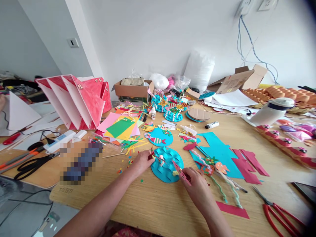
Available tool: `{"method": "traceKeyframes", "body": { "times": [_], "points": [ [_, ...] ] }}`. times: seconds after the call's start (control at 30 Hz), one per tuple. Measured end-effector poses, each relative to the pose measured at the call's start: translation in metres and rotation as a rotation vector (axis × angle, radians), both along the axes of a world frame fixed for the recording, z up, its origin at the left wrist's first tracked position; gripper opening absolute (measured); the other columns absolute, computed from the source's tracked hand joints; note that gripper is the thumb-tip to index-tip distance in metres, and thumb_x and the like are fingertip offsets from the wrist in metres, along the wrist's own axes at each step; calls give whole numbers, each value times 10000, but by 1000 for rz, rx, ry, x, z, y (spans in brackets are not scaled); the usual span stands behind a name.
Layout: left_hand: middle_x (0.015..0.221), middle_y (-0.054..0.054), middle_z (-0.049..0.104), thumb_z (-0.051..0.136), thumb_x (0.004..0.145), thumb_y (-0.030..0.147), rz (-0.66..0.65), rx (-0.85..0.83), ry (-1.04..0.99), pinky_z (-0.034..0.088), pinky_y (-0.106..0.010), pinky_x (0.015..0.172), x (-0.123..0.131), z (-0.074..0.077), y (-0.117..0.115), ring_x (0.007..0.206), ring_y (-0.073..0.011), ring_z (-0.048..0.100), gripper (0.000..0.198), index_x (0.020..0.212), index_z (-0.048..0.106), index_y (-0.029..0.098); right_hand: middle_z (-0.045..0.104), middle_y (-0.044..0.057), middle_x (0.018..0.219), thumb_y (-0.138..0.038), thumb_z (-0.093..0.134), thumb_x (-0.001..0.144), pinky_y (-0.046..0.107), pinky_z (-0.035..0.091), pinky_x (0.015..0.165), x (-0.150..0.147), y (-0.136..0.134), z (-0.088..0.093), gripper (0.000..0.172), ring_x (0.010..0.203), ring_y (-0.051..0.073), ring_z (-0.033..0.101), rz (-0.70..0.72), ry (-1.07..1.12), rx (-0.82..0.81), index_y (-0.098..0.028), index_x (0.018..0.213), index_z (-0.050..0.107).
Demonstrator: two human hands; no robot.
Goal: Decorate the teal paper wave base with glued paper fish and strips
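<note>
My left hand (pixel 143 163) is closed in a pinch on a small red piece (pixel 152 153) at the left edge of a blue paper disc (pixel 168 174). Curled blue strips stand up from the disc like waves, and a small whitish piece (pixel 161 159) sits among them. At the disc's right side my right hand (pixel 196 184) grips a narrow pinkish-red piece with pale dots (pixel 181 171); its exact kind is unclear. A thin dark line runs between the two hands, too fine to identify. Just behind lies another blue disc (pixel 154 135) with paper fish on it.
Right of my hands lie blue paper (pixel 222 153), red paper strips (pixel 247 164), twisted yarn strands (pixel 235 196) and red-handled scissors (pixel 276 210). Coloured sheets (pixel 120 126), black scissors (pixel 34 164) and a power strip (pixel 59 141) are at left. A glue bottle (pixel 153 112) stands farther back.
</note>
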State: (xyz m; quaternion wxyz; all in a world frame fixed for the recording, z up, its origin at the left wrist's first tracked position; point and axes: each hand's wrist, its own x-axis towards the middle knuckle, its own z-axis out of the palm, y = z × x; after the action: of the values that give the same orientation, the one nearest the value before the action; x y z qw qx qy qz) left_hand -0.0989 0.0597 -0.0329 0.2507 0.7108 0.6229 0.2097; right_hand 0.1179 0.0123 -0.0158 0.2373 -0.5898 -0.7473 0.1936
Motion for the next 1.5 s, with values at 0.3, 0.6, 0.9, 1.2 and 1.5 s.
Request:
{"method": "traceKeyframes", "body": {
  "times": [0.3, 0.6, 0.9, 1.2, 1.5],
  "points": [
    [747, -14, 642, 520, 727, 162, -37, 7, -64, 404, -214, 600, 1, -8, 2, 691, -143, 577, 70, 761, 579, 148, 574, 44, 619, -383, 404, 788, 244, 333, 489, 0, 1, 1, 293, 527, 150, 498, 0, -26, -8, -199, 620, 557],
    [757, 3, 643, 509, 735, 152, -84, 12, -81, 406, -205, 614, 0, -5, 0, 705, -131, 573, 103, 802, 586, 161, 587, 51, 643, -372, 395, 791, 247, 344, 503, -1, 1, 2, 283, 549, 156, 513, -1, -26, -32, -198, 646, 564],
    [758, -13, 644, 528, 704, 151, -11, -17, -8, 398, -208, 580, 0, 2, -1, 686, -145, 586, 136, 832, 576, 153, 600, 63, 670, -371, 402, 778, 249, 348, 501, 1, -1, 4, 280, 568, 162, 515, -10, -11, -50, -193, 657, 581],
    [742, -44, 643, 471, 749, 135, -1, 44, 62, 385, -234, 611, -4, 4, -4, 689, -165, 583, 138, 792, 602, 141, 598, 58, 674, -341, 418, 777, 246, 348, 514, 2, -2, 3, 253, 591, 165, 522, -11, -15, -47, -193, 653, 581],
    [878, -55, 652, 486, 754, 96, -37, 87, 31, 419, -242, 713, -8, 5, -8, 811, -163, 588, 170, 842, 621, 149, 601, 64, 687, -322, 415, 771, 257, 362, 545, 4, -2, 2, 242, 627, 176, 532, -9, -11, -66, -193, 654, 583]
  ]
}}
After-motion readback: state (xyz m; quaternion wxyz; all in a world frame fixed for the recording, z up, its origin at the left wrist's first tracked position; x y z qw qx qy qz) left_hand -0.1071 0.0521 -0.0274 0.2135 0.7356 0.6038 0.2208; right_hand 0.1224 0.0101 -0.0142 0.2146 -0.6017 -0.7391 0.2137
